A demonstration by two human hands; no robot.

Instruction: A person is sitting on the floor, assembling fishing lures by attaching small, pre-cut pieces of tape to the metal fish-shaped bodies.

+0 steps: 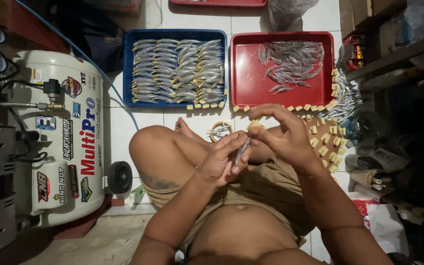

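Head view looks straight down on a person sitting cross-legged on a white tiled floor (119,130). Nearest, over the lap, the left hand (219,164) is closed around a slim silvery fish-shaped lure body (242,148), pinching it upright between thumb and fingers. The right hand (284,135) meets it from above, its fingertips narrowed on a small tan foam block (255,125) sitting at the lure's upper tip. To do this fit well, it seems best to keep the lure steady in the left hand and press the block on squarely, in line with the body, not at a slant.

Just beyond the hands, a roll of tape (220,130) lies on the floor by the foot. Loose tan blocks (326,142) are scattered along the right knee. Farther out, a blue tray (128,68) holds neat rows of silvery lures already tipped with blocks, and beside it, to the right, a red tray (244,83) holds a loose heap of bare lures in its far half. At the left edge of the floor stands a cream-coloured air compressor (57,142), with a thin blue hose (99,73) running past it.
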